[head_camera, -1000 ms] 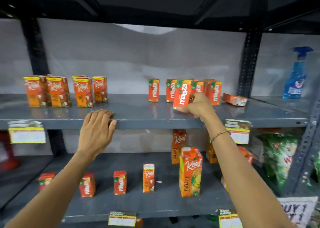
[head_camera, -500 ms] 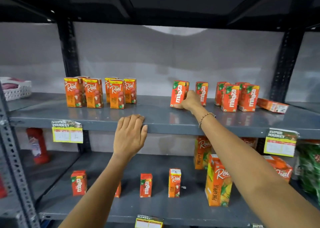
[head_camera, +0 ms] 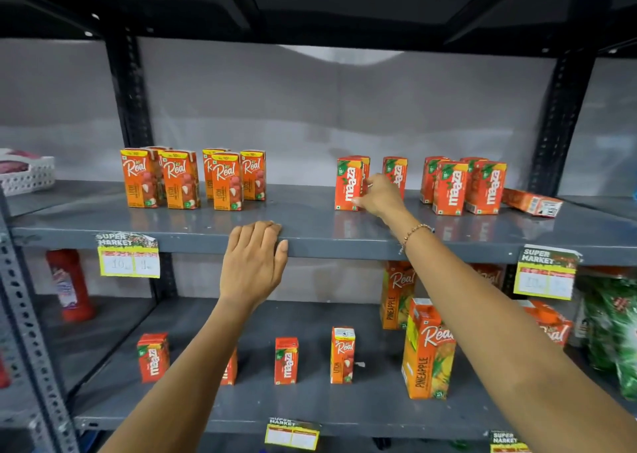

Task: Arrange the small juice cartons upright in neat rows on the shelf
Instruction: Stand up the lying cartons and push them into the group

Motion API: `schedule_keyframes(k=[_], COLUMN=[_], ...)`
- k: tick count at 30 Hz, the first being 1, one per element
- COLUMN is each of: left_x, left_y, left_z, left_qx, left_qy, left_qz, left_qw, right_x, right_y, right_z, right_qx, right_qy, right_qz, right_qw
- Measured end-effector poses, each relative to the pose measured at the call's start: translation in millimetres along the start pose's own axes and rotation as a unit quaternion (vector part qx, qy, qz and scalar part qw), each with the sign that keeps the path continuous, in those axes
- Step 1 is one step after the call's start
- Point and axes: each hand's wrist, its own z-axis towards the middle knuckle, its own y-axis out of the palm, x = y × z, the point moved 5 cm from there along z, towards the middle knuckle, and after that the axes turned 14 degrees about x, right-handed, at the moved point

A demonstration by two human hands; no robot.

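On the grey upper shelf (head_camera: pixel 310 242) my right hand (head_camera: pixel 381 195) grips an upright red Maaza carton (head_camera: pixel 349 183) by its right side, the carton's base on the shelf. Another Maaza carton (head_camera: pixel 395 173) stands just behind my hand. Further right stands a cluster of upright Maaza cartons (head_camera: pixel 465 187), and one carton (head_camera: pixel 532 201) lies flat on its side. Several orange Real litchi cartons (head_camera: pixel 193 178) stand in a group at the left. My left hand (head_camera: pixel 255 263) rests with fingers curled over the shelf's front edge, holding no carton.
The lower shelf (head_camera: pixel 310 414) carries scattered small Maaza cartons (head_camera: pixel 286 359), a small Real carton (head_camera: pixel 342 354) and tall pineapple Real packs (head_camera: pixel 427 349). A white basket (head_camera: pixel 29 173) sits far left, a red bottle (head_camera: pixel 69 283) below it, green packets (head_camera: pixel 613 332) at right. Price tags hang on shelf edges.
My right hand carried the Maaza carton from the shelf's front toward the back and set it upright on the shelf. The view shifted left. My left hand stayed on the shelf edge.
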Motion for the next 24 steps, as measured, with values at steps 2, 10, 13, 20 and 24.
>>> schedule_keyframes(k=[2,10,13,20,24], left_x=[2,106,171,257,258], left_y=[-3,9,23,46,48], left_z=[2,19,25,35,32], left_qx=[0.010,0.003,-0.018,-0.030,0.003], left_qy=[-0.030,0.038,0.054,0.062,0.054], left_qz=[-0.010,-0.049,-0.090,-0.075,-0.062], left_qw=[0.999,0.998,0.994,0.995,0.997], right_x=[7,88,142,228,242], right_y=[-21,-165,-217,-264,-253], right_z=[-5,-11,-6,4,21], right_qx=[0.053,0.281,0.403,0.386,0.289], right_qy=[-0.009,-0.014,0.061,0.211,0.246], right_qz=[0.058,0.186,0.180,0.026,0.017], right_qw=[0.997,0.941,0.895,0.898,0.925])
